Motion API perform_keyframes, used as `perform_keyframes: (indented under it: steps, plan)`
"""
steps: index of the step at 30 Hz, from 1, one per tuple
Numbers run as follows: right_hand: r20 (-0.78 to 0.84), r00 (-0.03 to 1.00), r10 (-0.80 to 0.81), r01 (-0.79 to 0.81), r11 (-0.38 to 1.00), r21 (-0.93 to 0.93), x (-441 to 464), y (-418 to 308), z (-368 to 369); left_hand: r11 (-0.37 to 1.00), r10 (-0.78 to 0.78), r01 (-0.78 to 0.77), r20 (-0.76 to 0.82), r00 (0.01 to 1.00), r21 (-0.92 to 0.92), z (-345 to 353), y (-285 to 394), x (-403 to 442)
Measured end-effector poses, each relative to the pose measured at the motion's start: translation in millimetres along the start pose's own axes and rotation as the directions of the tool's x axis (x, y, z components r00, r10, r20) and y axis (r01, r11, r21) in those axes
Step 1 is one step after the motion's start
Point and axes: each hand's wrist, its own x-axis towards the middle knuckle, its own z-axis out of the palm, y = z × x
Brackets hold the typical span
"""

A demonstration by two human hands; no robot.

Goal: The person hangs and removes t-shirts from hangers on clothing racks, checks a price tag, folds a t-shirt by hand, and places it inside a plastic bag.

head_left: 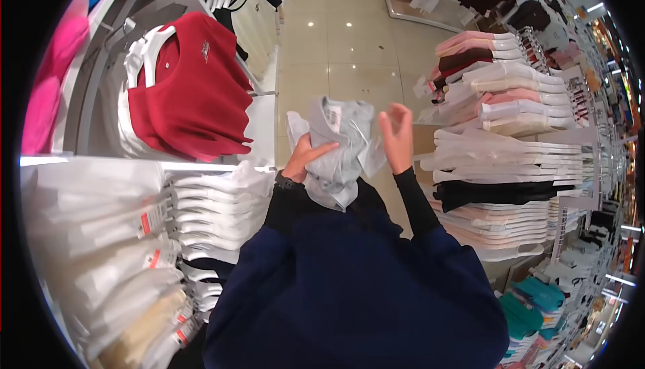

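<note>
A bunched grey garment [339,147] with a pale label inside its neck hangs before my body in the middle of the view. My left hand [308,157] grips its left side, the thumb lying across the cloth. Just right of the garment, my right hand [398,134] is raised with its fingers apart and curved, holding nothing. Clear plastic [373,157] shows between the garment and my right hand. Some whitish material [296,126] sticks out behind the garment's left edge.
A red top [195,87] hangs on a white hanger at the left. White clothes [225,201] hang below it. On the right, a long rack holds pink, white and black garments [497,194]. Shiny tiled floor [336,39] runs between the racks.
</note>
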Motion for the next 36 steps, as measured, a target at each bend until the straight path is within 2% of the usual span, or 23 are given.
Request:
perform_keyframes:
  steps: [3,4,6,7,9,10,11,14,16,17,19,20,23,24,25,26,29,30,33,36]
  plan:
    - [-0.128,0.969,-0.21,0.191,0.971,-0.145,9,-16,2,0.981,0.178,-0.189,-0.191,0.965,-0.038,-8,16,17]
    - [-0.061,0.988,-0.144,0.138,0.986,-0.088,7,-19,2,0.972,0.232,-0.236,-0.179,0.956,-0.002,-11,19,25]
    - [0.064,0.99,-0.128,0.131,0.991,-0.033,7,-27,9,0.943,0.333,-0.327,-0.151,0.931,0.062,-16,19,42]
    - [0.128,0.984,-0.123,0.124,0.992,-0.002,9,-31,12,0.93,0.36,-0.366,-0.124,0.925,-0.032,-21,16,51]
    - [0.077,0.96,-0.269,0.278,0.952,-0.128,25,-37,16,0.877,0.422,-0.43,-0.086,0.903,-0.214,-33,17,68]
    - [0.046,0.943,-0.33,0.333,0.929,-0.162,37,-38,17,0.781,0.53,-0.526,0.088,0.844,0.337,-46,31,83]
    - [0.016,0.92,-0.392,0.387,0.901,-0.196,51,-40,19,0.798,0.517,-0.515,0.081,0.852,0.313,-48,36,91]
    - [0.254,0.838,-0.483,0.518,0.85,-0.095,100,-60,19,0.841,0.485,-0.495,0.1,0.869,0.218,-43,57,121]
    - [0.367,0.852,-0.372,0.412,0.911,-0.033,127,-44,20,0.941,0.337,-0.335,0.152,0.929,-0.04,-53,53,148]
    - [0.423,0.848,-0.319,0.354,0.935,-0.006,141,-36,19,0.944,0.323,-0.298,0.227,0.919,-0.14,-60,52,165]
    - [0.601,0.769,-0.216,0.223,0.973,0.064,173,-19,10,0.934,0.289,-0.174,0.372,0.882,-0.314,-66,58,196]
    - [0.682,0.712,-0.167,0.149,0.985,0.086,187,-12,6,0.935,0.252,-0.122,0.383,0.889,-0.333,-68,59,210]
    - [0.65,0.753,-0.106,0.096,0.994,0.051,220,1,4,0.919,0.124,0.038,0.379,0.917,-0.392,-65,55,252]
    - [0.594,0.796,-0.113,0.122,0.992,0.026,233,3,2,0.909,0.082,0.076,0.355,0.931,-0.409,-59,58,274]
    - [0.537,0.835,-0.12,0.142,0.99,0.0,244,5,-1,0.92,0.081,-0.013,0.157,0.984,-0.392,-53,57,286]
    - [0.478,0.869,-0.129,0.16,0.987,-0.026,254,8,-3,0.935,0.077,-0.088,-0.047,0.996,-0.343,-48,56,297]
    - [0.222,0.973,-0.063,0.069,0.997,-0.018,286,17,-11,0.98,0.075,-0.066,0.039,0.996,-0.187,-64,94,327]
    - [0.17,0.984,-0.058,0.072,0.994,-0.079,296,22,-14,0.993,0.063,-0.084,-0.242,0.968,-0.077,-19,132,317]
    - [0.073,0.991,-0.109,0.114,0.991,-0.069,321,28,-24,0.996,0.089,-0.088,-0.166,0.982,0.016,-26,147,340]
    - [0.104,0.995,0.014,-0.047,0.946,0.32,338,50,-26,0.974,0.08,-0.062,-0.078,0.994,0.219,-1,164,366]
